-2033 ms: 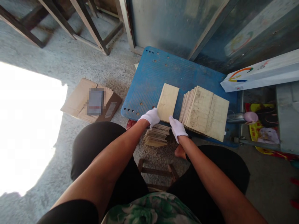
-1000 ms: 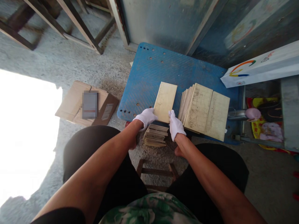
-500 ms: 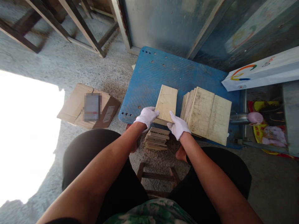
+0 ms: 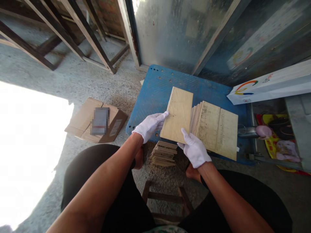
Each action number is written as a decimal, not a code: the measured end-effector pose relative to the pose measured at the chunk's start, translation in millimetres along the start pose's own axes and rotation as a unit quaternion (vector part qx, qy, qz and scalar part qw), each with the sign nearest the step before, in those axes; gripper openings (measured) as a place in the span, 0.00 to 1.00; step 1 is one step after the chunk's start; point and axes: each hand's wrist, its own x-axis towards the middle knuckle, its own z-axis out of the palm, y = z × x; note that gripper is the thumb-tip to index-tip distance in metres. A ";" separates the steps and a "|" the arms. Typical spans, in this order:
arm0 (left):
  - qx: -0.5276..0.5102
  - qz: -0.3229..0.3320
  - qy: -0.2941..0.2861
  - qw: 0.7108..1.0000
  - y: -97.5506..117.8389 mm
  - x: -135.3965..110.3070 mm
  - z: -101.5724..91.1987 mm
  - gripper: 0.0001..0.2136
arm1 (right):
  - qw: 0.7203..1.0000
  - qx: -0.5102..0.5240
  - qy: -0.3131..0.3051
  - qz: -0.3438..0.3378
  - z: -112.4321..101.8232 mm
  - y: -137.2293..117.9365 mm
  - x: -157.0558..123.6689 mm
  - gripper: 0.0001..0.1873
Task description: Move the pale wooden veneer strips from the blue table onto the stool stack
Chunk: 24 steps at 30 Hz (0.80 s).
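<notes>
Head cam: left hand (image 4: 148, 125) & right hand (image 4: 195, 150), both gloved, grip one wood board (image 4: 177, 115) by its edges above blue pallet (image 4: 155, 94), w/ leaning board stack (image 4: 215, 129) just right, small pile (image 4: 163, 153) on floor below pallet edge.

Bare blue board (image 4: 155, 94) left, leaning panels (image 4: 213, 129) crowd right, stack (image 4: 163, 153) below.
</notes>
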 end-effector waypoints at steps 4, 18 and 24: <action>-0.037 0.022 -0.064 0.997 17.1 -10.9 7.9 0.18 | 0.999 -0.029 -0.038 0.009 -3.5 7.0 -30.3 0.20; 0.114 0.010 -0.078 0.990 4.9 -58.6 20.6 0.13 | 0.944 -0.311 0.028 -0.103 -26.2 -54.7 -42.2 0.29; 0.134 -0.002 -0.106 0.985 -19.0 -69.0 25.1 0.12 | 0.918 -0.362 -0.008 -0.162 -37.5 -83.6 -65.3 0.28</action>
